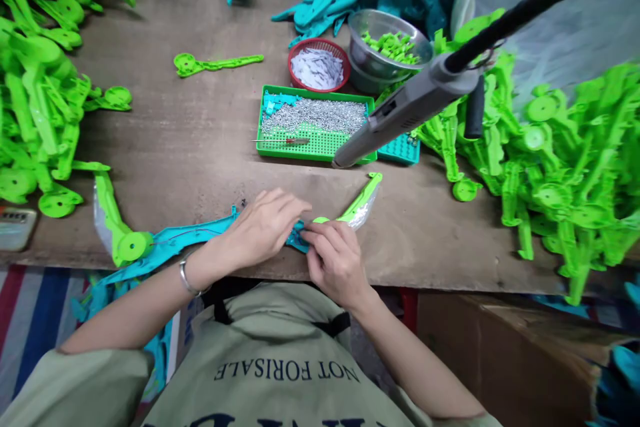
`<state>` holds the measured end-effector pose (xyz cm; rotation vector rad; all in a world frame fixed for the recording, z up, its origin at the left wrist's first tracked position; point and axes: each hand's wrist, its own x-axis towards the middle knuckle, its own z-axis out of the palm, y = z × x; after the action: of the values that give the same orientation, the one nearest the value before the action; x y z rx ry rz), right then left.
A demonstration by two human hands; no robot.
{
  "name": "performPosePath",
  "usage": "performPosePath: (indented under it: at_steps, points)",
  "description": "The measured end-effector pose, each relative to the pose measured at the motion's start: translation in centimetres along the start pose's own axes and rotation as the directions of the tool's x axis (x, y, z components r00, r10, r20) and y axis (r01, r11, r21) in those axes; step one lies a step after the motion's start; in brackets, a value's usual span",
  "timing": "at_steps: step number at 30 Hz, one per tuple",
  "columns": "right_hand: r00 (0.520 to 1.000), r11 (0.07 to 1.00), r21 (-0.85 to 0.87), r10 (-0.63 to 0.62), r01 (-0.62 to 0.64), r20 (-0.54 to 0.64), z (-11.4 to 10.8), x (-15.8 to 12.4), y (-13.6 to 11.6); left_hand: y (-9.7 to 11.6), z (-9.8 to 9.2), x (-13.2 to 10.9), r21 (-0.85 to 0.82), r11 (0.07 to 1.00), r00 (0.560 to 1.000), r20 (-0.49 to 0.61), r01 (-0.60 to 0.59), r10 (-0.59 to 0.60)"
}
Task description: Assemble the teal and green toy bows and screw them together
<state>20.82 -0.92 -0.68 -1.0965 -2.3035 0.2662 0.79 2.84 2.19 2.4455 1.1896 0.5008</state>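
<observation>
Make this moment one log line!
left hand: over blue part; right hand: at part's right end; green piece: by part's left end; red-handled tool: on green tray

On the worktop [150, 113], the left hand [270, 221] lies over a long blue piece [195, 233]; the right hand [336, 257] touches its right end; green parts [43, 100] heap at left; a green tray [323, 149] holding metal pieces [325, 113] sits beyond.

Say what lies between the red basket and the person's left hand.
In the head view, the green tray lies there, bearing small metal pieces and a thin tool; then bare tabletop.
</observation>
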Motion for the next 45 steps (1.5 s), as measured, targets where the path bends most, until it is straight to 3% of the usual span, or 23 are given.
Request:
performPosePath:
  at_steps: [4, 11, 15, 24, 30, 35, 38, 40, 42, 45]
  points:
    - [0.999, 1.000, 0.009, -0.020, 0.019, 0.043, 0.0, -0.4, 0.2, 0.1, 0.9, -2.3, 0.039, 0.988, 0.988, -0.026, -0.149, 0.150]
    - [0.992, 0.999, -0.004, -0.031, 0.032, 0.124, 0.2, -0.4, 0.1, 0.0, 2.6, -3.1, 0.204, 0.961, 0.983, 0.043, -0.185, 0.180]
    - [0.994, 0.996, -0.034, -0.076, 0.079, 0.073, 0.4, -0.9, 0.4, 0.4, 2.8, -2.9, 0.333, 0.919, 0.976, 0.032, -0.212, 0.214]
    - [0.989, 0.983, -0.108, -0.151, 0.150, -0.001, 0.7, -2.2, 1.3, 1.3, 3.5, -2.5, 0.369, 0.913, 0.984, 0.030, -0.173, 0.175]
    - [0.992, 0.984, -0.139, -0.115, 0.107, -0.054, -0.2, -3.3, 2.5, 2.6, 5.5, -0.7, 0.372, 0.917, 0.988, 0.004, -0.145, 0.154]
    - [0.989, 0.986, -0.145, -0.097, 0.081, -0.108, -0.3, -4.5, 3.6, 3.4, 5.9, 0.1, 0.402, 0.897, 0.965, -0.101, -0.182, 0.241]
    - [0.983, 0.983, -0.155, -0.116, 0.093, -0.141, 0.0, -4.8, 3.8, 3.1, 4.5, -1.9, 0.358, 0.905, 0.918, -0.231, -0.228, 0.322]
    - [0.983, 0.985, -0.154, -0.102, 0.078, -0.155, 0.2, -4.9, 3.7, 2.4, 3.3, -4.4, 0.301, 0.941, 0.912, -0.321, -0.157, 0.255]
    - [0.983, 0.988, -0.144, -0.080, 0.056, -0.165, 0.4, -4.8, 3.5, 1.3, 2.3, -7.3, 0.278, 0.960, 0.916, -0.391, 0.021, 0.093]
    - [0.981, 0.987, -0.153, -0.066, 0.038, -0.183, 0.5, -4.6, 3.3, -0.7, 1.6, -10.7, 0.290, 0.930, 0.908, -0.408, 0.227, -0.094]
